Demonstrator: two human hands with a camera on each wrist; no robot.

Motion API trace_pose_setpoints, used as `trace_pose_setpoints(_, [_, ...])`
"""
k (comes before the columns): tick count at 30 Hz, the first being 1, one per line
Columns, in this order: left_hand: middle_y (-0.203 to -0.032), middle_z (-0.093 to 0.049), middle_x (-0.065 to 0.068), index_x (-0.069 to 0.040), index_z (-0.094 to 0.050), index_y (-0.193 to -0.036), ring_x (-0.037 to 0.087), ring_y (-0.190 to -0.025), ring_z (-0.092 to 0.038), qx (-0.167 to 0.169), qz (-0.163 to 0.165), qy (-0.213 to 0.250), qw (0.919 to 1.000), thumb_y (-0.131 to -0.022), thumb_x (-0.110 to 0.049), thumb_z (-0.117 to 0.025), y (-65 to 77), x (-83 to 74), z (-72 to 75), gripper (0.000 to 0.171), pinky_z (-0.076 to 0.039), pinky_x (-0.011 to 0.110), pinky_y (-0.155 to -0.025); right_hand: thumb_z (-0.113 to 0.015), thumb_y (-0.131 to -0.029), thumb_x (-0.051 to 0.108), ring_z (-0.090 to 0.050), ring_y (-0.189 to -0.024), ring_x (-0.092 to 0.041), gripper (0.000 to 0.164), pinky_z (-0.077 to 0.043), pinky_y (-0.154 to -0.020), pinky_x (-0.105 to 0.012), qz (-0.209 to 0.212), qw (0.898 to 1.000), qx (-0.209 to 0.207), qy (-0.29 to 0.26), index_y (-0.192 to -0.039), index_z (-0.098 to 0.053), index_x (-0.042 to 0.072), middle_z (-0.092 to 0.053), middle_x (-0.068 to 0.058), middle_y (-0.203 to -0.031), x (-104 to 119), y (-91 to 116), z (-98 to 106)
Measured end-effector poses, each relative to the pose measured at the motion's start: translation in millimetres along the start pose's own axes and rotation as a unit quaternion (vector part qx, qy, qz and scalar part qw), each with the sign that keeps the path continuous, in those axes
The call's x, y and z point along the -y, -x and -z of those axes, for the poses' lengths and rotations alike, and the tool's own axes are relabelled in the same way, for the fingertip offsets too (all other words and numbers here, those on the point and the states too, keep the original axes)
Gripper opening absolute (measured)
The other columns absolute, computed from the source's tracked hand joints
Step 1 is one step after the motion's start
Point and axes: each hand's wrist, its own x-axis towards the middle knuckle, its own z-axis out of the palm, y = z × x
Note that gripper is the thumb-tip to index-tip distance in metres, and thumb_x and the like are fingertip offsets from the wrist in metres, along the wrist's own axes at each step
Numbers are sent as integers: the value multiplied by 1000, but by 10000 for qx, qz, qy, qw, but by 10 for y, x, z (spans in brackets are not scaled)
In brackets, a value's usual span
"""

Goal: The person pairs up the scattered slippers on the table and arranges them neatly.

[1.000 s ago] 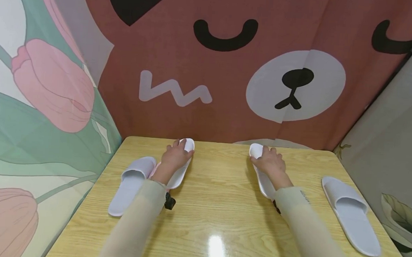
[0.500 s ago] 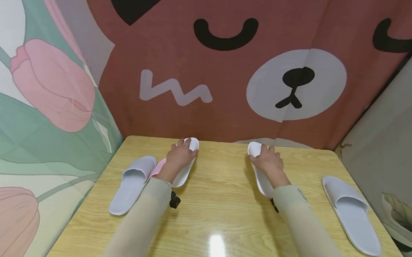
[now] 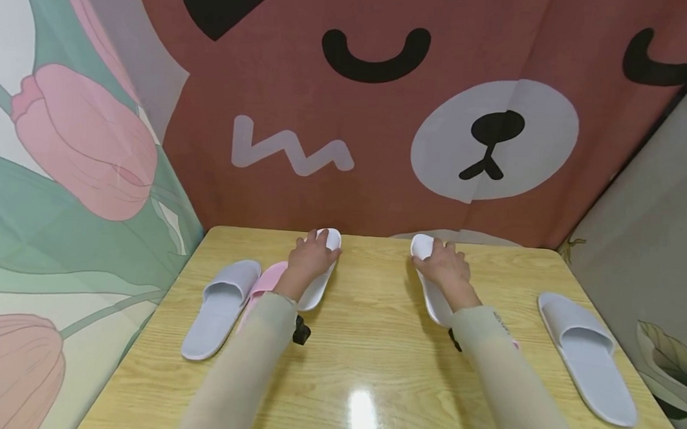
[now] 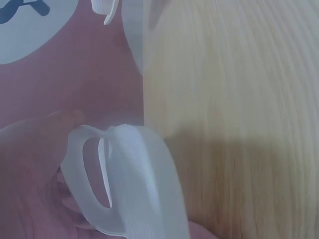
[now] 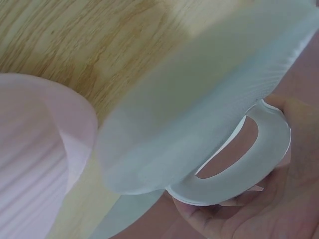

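My left hand (image 3: 311,259) grips a white slipper (image 3: 318,289) near the table's back edge. In the left wrist view its strap (image 4: 75,164) lies against the palm, and the slipper is tipped on its side over its shadow. Opposite it, my right hand (image 3: 447,270) holds a second white slipper (image 3: 435,302) by the strap (image 5: 249,174). Both slippers slant, and a gap of bare tabletop lies between them. Beside my left wrist a pink slipper (image 3: 270,278) is partly covered by the sleeve. Another pink slipper (image 5: 35,149) shows in the right wrist view, mostly hidden from the head view.
A pale grey slipper (image 3: 215,318) lies at the left of the wooden table (image 3: 366,345), touching or close to the pink one. Another grey slipper (image 3: 592,370) lies near the right edge. A bear-print cloth (image 3: 379,197) hangs right behind the table.
My left hand has moved right with its white slipper, uncovering more of the pink slipper. My right hand has shifted slightly left and back with the other white slipper.
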Motion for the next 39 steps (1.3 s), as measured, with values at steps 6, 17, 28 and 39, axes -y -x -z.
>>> trace_pose_setpoints(6, [-163,-31,15,-17,-33,-159,46,-142,-34,11,-15,4,10000,-100,-58,-50,-26,-75,-64,74,-40,62,-106,-54,-95,58,-45,-122,-55,87,-43,-96,-66,-40,10000,-7,-57,-155,-29,0,-37,-34,-146,27,-14,-9])
trace_pose_setpoints(17, [-163,-30,15,-18,-32,-159,45,-142,-35,60,-1,-110,9999,-100,-60,-47,-72,-159,-161,75,-42,61,-104,-56,-95,57,-46,-121,-53,85,-44,-96,-65,1,9999,-103,-117,-154,-32,1,-41,-32,-142,83,-37,-49])
trace_pose_setpoints(28, [-163,-29,15,-17,-31,-160,45,-142,-34,74,-70,-116,9999,-100,-61,-46,-80,-242,-208,76,-42,61,-105,-56,-95,57,-45,-123,-55,86,-43,-96,-65,10,9999,-112,-19,-154,-32,-1,-42,-33,-142,133,-66,-60])
trace_pose_setpoints(39, [-165,-27,13,-20,-30,-161,44,-145,-31,181,41,-63,9998,-100,-61,-47,-83,-318,-202,76,-40,60,-108,-56,-94,58,-46,-122,-52,86,-42,-98,-63,12,9999,-154,1,-153,-34,0,-44,-31,-140,212,-72,-60])
